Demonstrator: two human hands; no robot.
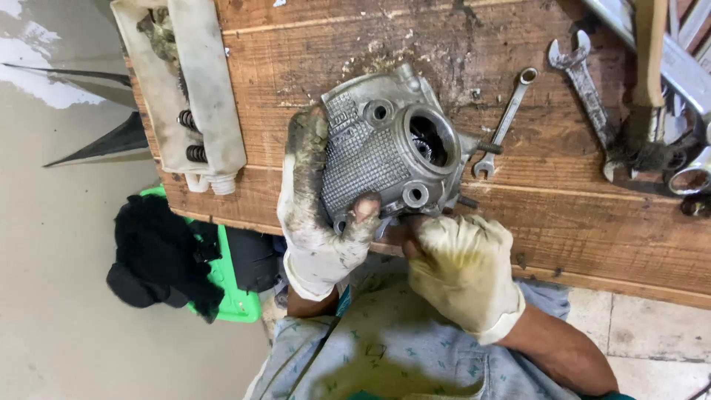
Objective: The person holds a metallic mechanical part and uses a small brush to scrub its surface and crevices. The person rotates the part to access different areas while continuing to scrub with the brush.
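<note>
A grey cast-metal engine part (385, 148) with a ribbed face and a round opening rests on a wooden bench (563, 215). My left hand (315, 207), in a dirty white glove, grips its left side with the thumb on the lower edge. My right hand (459, 263), also gloved, is closed at the part's bottom edge, fingertips touching it; what they pinch is hidden.
A combination wrench (505, 122) lies just right of the part, another wrench (585, 81) and a wooden-handled tool (644, 81) farther right. A cut white plastic container (185, 81) with springs sits at the bench's left end. A green bin with black cloth (163, 252) stands on the floor.
</note>
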